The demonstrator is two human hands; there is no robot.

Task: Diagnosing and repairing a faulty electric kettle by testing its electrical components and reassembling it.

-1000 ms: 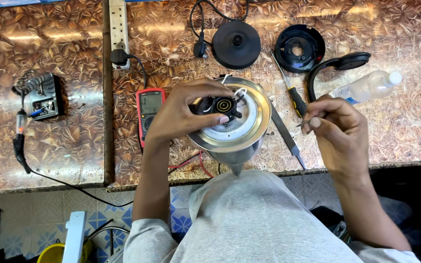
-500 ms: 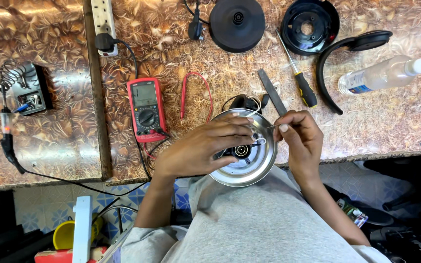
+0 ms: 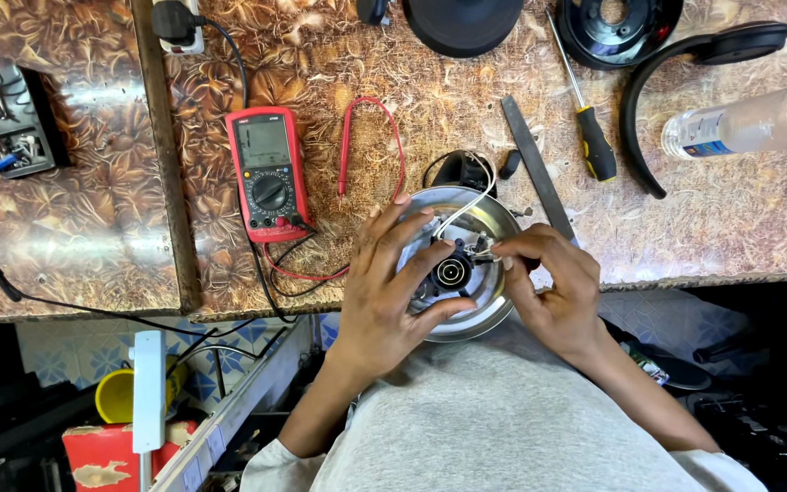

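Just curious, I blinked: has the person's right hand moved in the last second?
Yes. The right hand left its spot beside the screwdriver and came leftward onto the round metal base.

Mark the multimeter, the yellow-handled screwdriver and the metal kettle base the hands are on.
multimeter point(image 3: 269, 173), head view, on its red body by the dial.
screwdriver point(image 3: 595, 143), head view, on the yellow and black handle.
metal kettle base point(image 3: 480, 310), head view, on the shiny rim between the hands.
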